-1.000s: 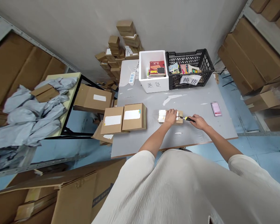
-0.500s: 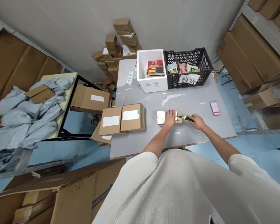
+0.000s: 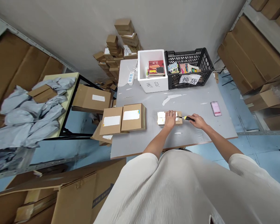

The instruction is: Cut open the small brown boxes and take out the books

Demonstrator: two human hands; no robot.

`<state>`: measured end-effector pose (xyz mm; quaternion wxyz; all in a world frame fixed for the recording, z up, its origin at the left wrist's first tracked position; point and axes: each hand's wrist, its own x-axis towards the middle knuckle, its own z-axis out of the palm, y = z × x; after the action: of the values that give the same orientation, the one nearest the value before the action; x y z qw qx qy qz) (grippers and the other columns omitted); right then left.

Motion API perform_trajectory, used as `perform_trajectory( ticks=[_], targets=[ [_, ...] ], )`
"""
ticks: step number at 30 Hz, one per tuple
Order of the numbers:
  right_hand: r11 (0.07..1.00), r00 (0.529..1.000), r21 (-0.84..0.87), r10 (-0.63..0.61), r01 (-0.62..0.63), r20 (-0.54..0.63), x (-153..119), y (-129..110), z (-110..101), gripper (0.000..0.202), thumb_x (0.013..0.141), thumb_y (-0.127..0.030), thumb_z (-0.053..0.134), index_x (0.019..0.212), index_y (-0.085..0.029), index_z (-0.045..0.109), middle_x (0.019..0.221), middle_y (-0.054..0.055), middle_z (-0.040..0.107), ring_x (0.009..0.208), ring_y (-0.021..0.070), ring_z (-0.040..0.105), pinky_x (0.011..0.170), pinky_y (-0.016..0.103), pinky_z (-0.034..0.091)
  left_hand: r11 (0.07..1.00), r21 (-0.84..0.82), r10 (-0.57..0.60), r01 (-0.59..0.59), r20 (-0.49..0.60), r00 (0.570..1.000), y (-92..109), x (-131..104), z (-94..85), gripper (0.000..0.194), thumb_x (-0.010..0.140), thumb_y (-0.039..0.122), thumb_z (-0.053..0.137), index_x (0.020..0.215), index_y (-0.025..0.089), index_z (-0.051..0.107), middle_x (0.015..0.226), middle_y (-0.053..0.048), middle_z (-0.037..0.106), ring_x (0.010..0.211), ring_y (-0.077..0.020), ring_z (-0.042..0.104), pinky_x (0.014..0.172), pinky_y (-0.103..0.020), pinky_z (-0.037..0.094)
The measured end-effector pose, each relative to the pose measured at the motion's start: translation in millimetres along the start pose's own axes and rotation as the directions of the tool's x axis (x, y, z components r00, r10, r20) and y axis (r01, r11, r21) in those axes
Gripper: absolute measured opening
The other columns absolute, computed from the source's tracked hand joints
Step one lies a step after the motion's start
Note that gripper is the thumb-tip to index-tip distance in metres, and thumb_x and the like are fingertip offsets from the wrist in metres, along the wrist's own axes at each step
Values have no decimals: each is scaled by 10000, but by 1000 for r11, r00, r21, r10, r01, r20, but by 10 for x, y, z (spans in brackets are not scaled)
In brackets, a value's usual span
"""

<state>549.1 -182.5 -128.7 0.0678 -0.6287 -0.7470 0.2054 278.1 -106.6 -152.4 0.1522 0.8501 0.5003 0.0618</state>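
Observation:
A small cardboard box (image 3: 161,118) with white labels lies on the grey table, close to its front edge. My left hand (image 3: 170,119) is over the middle of the box, holding it down with the fingers reaching to its far side. In my right hand (image 3: 198,120) is a yellow and black utility knife (image 3: 189,118), gripped by the handle. Its tip meets the right part of the box's top, along the middle; how deep the blade sits cannot be made out.
Two labelled cartons (image 3: 133,124) sit left on the table (image 3: 151,143). Behind are a white foam bin (image 3: 153,87) of books, a black crate (image 3: 206,71) and a power strip (image 3: 131,78). A pink phone-like item (image 3: 216,109) lies right. Grey parcels (image 3: 25,112) cover a side table.
The whole view has shifted slightly. Both hands keep nearly the same places, with the knife still at the box's right part.

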Motion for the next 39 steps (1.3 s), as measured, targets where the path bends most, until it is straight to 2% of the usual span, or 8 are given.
perform_trajectory(
  ticks=[6,11,14,21,25,29,34,39],
  targets=[
    [1000,1000,-11,-1,0,-31,4,-16,17,493,1067,-407,549,1530,-292,672,1250,139,698,1139,324,643,950,407,519,1000,5,12,-12,-46,999,-27,-28,69,561,1104,284,351,1629,158,503,1618,-204,542,1568,-355,417,1359,-568,223],
    [983,980,92,171,-162,-97,10,154,-144,500,1049,-397,564,1527,-296,669,1220,123,700,1100,311,672,877,384,552,1000,-2,30,-30,-53,998,-57,-65,83,552,1093,275,366,1613,166,517,1610,-195,557,1575,-344,427,1363,-559,241],
    [977,978,144,177,-160,-109,14,221,-249,512,1009,-406,624,1500,-274,681,1240,120,701,1127,314,676,946,406,560,999,-22,30,-32,-48,998,-52,-87,54,570,1094,310,367,1626,151,492,1655,-194,522,1615,-341,385,1371,-561,229],
    [963,987,244,138,-114,-86,359,-145,-167,443,996,-399,640,1398,-231,719,1251,135,725,1128,318,692,1023,443,557,998,-50,51,-49,51,997,-124,-303,-223,692,1066,517,478,1669,183,421,1801,-170,315,1700,-332,210,1385,-558,165],
    [951,997,308,47,-25,-64,712,-473,-37,410,980,-387,631,1340,-220,731,1311,137,740,1223,327,667,1059,450,537,999,-21,43,-41,97,994,-232,-486,-405,725,1016,528,612,1669,275,427,1782,-150,346,1647,-369,295,1340,-584,227],
    [958,1000,286,-5,0,15,896,-681,28,380,976,-401,622,1288,-222,745,1301,117,774,1221,332,668,1076,458,507,1000,26,-2,-1,104,995,-354,-501,-505,645,1017,482,646,1611,277,496,1677,-156,469,1513,-371,451,1262,-521,345],
    [951,992,283,119,-123,32,770,-715,18,385,959,-440,661,1264,-218,738,1271,125,781,1143,322,706,1016,441,535,993,1,-116,118,191,975,-485,-420,-545,431,1079,347,530,1498,260,576,1424,-127,662,1250,-315,656,1068,-412,501],
    [841,985,513,144,-171,93,537,-823,173,342,938,-446,695,1203,-231,715,1190,77,800,1069,264,739,951,389,583,979,-36,-189,199,181,965,-465,-357,-579,433,1068,228,441,1475,229,591,1369,-137,692,1214,-302,678,1018,-396,532]
  ],
)
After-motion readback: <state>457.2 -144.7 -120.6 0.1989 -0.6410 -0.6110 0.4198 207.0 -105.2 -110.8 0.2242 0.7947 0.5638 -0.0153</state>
